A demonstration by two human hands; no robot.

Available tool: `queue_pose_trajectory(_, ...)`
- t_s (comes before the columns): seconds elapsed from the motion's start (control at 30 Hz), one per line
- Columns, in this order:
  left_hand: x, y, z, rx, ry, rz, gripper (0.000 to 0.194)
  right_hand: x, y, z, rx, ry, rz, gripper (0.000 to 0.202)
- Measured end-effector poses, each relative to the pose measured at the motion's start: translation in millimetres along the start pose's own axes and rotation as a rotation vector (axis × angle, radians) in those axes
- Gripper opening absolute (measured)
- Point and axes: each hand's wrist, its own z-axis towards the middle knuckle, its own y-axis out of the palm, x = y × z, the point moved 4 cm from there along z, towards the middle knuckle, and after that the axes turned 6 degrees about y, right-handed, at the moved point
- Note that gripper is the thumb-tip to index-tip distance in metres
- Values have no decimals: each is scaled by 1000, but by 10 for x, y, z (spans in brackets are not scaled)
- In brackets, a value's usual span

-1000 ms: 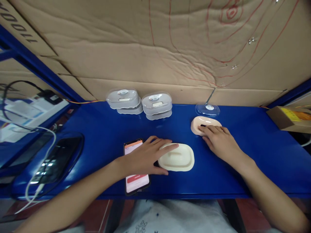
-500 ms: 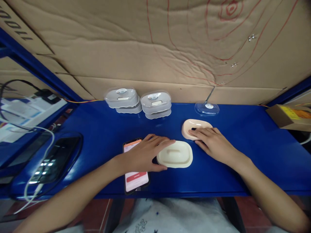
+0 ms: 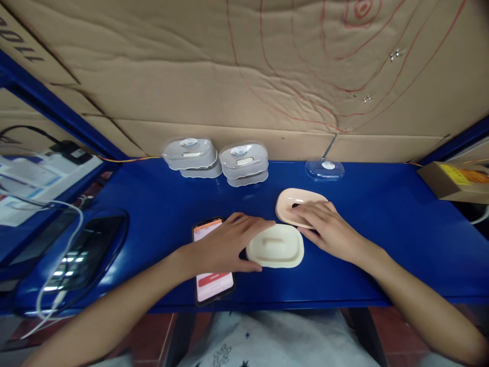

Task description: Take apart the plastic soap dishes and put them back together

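A cream oval dish (image 3: 278,246) with a raised bar inside lies on the blue table. My left hand (image 3: 229,243) grips its left end between thumb and fingers, with the palm above a lit phone (image 3: 216,290). Just behind the dish, a peach oval piece (image 3: 287,201) with a dark hole is tilted, its near edge close to the cream rim. My right hand (image 3: 324,226) is closed on its right side, the fingers over the top and the thumb at the near edge.
Two stacks of grey lidded boxes (image 3: 191,154) (image 3: 244,162) stand at the back, near a clear lid (image 3: 324,169). Cables and a dark phone (image 3: 89,250) lie left; a cardboard box (image 3: 454,182) sits right.
My right hand has moved left and slightly nearer with the peach piece, which is now tilted and close to the cream dish. My left hand has barely moved.
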Motion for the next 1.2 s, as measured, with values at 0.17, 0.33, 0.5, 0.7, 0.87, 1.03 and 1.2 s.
queue_pose_trajectory(0.17, -24, 44, -8, 45, -80, -70, 117, -131, -87, -19, 72, -50, 30, 40)
queue_pose_trajectory(0.33, -81, 98, -21, 114, -128, -139, 136, -254, -123, -29, 54, -101, 67, 34)
queue_pose_trajectory(0.5, -79, 132, -25, 141, -79, -168, 146, -435, -63, -31, 17, -206, 93, 32)
queue_pose_trajectory(0.7, -65, 141, -20, 134, -34, -176, 144, -545, 93, -52, -2, -269, 80, 33)
queue_pose_trajectory(0.87, -47, 114, -24, 82, -38, -160, 131, -529, 169, -69, -8, -283, 79, 34)
queue_pose_trajectory(1.03, -41, 112, -20, 39, -37, -110, 117, -535, 201, -90, -44, -282, 92, 35)
queue_pose_trajectory(1.2, -38, 118, -22, 53, 4, -114, 109, -544, 223, -108, -70, -293, 85, 38)
